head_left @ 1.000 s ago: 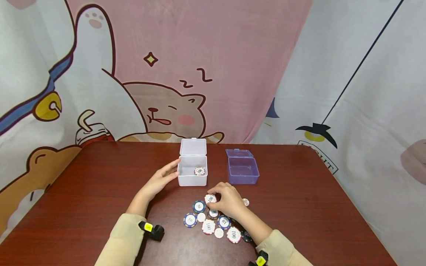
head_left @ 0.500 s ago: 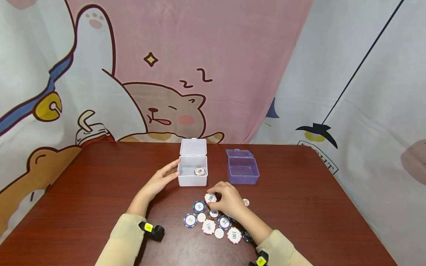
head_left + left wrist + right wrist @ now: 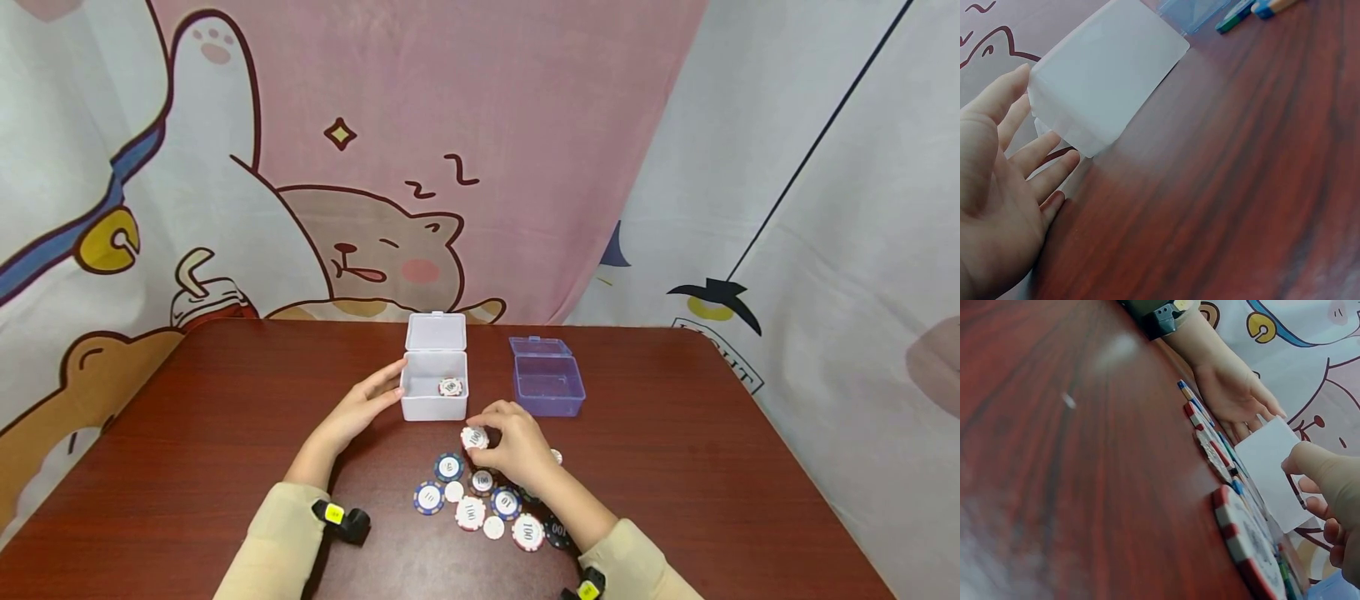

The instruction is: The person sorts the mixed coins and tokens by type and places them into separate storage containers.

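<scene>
The round red-and-white chip (image 3: 474,437) has shifted slightly farther, pinched in my right hand (image 3: 517,443), near-right of the white plastic box (image 3: 433,409) my outspread left hand (image 3: 362,411) touches, and wants a light grip.

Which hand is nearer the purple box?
Right: the right hand is just in front of the purple box; the left hand is at the left side of the white box.
</scene>
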Action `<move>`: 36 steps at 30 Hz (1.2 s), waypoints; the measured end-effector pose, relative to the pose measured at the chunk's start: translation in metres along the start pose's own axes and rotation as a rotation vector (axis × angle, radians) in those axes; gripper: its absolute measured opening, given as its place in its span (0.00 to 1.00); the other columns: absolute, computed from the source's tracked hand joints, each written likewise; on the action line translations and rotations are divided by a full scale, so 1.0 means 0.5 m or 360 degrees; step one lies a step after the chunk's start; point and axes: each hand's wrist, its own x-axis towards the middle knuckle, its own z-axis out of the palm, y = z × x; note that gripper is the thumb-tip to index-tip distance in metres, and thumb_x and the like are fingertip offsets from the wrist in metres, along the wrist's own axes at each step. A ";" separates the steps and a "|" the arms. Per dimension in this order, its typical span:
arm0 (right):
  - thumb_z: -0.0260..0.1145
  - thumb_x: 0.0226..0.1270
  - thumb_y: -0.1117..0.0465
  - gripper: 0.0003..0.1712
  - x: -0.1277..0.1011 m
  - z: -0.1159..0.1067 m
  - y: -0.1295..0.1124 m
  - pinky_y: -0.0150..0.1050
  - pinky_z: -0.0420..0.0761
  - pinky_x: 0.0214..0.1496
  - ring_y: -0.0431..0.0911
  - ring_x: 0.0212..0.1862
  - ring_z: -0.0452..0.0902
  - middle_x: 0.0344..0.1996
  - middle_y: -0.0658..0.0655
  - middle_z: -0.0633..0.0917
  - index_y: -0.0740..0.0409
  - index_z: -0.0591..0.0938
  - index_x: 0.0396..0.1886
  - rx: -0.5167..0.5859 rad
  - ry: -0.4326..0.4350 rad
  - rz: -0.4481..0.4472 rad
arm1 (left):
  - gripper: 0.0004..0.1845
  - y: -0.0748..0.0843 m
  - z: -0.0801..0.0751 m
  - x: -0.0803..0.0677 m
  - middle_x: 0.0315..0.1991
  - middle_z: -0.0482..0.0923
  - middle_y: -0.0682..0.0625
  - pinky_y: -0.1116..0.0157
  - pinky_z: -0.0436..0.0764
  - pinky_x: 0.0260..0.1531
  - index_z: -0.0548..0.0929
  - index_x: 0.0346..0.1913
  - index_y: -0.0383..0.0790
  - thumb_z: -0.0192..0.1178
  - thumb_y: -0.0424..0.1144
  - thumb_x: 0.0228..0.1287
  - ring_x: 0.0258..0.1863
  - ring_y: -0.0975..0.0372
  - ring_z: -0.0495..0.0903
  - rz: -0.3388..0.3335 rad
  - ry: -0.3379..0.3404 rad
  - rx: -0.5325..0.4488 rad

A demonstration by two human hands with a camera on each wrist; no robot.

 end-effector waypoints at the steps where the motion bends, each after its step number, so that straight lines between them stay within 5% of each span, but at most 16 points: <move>1: 0.79 0.42 0.58 0.21 0.001 -0.001 -0.001 0.43 0.73 0.44 0.42 0.42 0.72 0.35 0.43 0.79 0.54 0.88 0.41 -0.0003 0.0007 0.0000 | 0.31 -0.001 0.000 0.000 0.71 0.59 0.42 0.46 0.57 0.64 0.61 0.73 0.46 0.56 0.41 0.70 0.67 0.47 0.61 0.0003 0.0000 -0.0001; 36: 0.81 0.41 0.59 0.21 0.105 -0.045 -0.058 0.41 0.75 0.42 0.44 0.41 0.74 0.36 0.49 0.81 0.55 0.89 0.40 -0.0040 0.0229 -0.0153 | 0.30 -0.004 0.000 0.002 0.71 0.59 0.41 0.46 0.59 0.63 0.60 0.73 0.42 0.54 0.36 0.71 0.67 0.46 0.61 0.0029 -0.0010 0.0032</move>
